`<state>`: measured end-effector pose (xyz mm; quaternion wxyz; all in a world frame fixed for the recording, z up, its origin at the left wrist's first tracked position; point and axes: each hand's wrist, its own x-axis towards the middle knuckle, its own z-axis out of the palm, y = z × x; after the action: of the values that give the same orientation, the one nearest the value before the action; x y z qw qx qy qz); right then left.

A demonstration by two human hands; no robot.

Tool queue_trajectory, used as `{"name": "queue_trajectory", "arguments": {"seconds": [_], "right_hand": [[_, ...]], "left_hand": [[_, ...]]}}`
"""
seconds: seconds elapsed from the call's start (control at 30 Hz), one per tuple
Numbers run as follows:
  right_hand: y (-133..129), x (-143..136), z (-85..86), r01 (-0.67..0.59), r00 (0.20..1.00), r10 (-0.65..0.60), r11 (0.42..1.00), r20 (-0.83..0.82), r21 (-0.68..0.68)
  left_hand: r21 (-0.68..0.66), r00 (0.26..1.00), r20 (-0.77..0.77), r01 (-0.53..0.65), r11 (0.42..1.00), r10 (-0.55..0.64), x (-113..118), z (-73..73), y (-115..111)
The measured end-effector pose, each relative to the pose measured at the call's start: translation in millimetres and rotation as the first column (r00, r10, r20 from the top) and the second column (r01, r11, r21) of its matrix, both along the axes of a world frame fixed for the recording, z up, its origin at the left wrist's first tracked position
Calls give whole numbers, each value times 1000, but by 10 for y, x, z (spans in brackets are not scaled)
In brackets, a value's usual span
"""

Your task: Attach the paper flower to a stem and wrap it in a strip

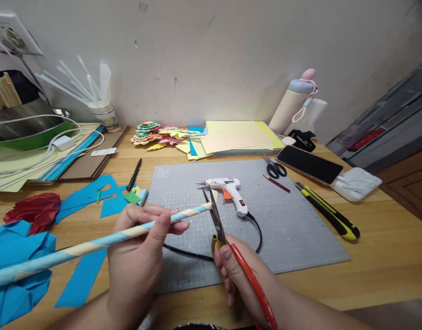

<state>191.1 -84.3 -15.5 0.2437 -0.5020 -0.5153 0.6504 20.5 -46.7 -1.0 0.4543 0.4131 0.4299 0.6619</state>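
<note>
My left hand [138,256] is closed around a long paper tube [128,233] striped in light blue and cream, its fingers and thumb pinching it near the right end. The tube slants up to the right over the cutting mat [293,229]. In my right hand [245,266] is a pair of red-handled scissors [216,220], blades pointing up. The slightly parted blades are at the tube's cream tip; whether they touch it is hard to tell. An olive-yellow part [216,245] shows by my right fingers, possibly a handle. Behind lies a white hot glue gun [227,188].
Blue paper pieces [83,279] and crumpled red paper [35,211] lie left, with a black pen [134,175]. Right are black scissors [276,168], a pencil [277,183], a phone [309,162] and a utility knife [327,211]. Paper sheets [241,137] and a bottle [293,101] stand behind.
</note>
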Motion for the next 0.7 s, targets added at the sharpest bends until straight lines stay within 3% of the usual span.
{"name": "queue_trajectory", "arguments": {"seconds": [0.13, 0.37, 0.5, 0.6, 0.7], "right_hand": [[24, -21, 16, -4, 1000, 5, 999, 3, -55], [-3, -100, -191, 115, 993, -117, 986, -7, -124], [10, -147, -200, 122, 993, -119, 976, 24, -178], [38, -148, -163, 97, 995, -102, 971, -12, -219], [103, -62, -108, 127, 987, -143, 973, -72, -191]], "left_hand": [[7, 998, -58, -18, 1000, 18, 1, -20, -3], [-51, 984, -161, -87, 995, 78, -2, -36, 10], [-66, 984, -161, -83, 994, 71, -9, -45, 27], [-27, 992, -119, -33, 999, 30, -40, -35, 38], [-2, 993, -42, 115, 993, -115, -90, 10, 59]]}}
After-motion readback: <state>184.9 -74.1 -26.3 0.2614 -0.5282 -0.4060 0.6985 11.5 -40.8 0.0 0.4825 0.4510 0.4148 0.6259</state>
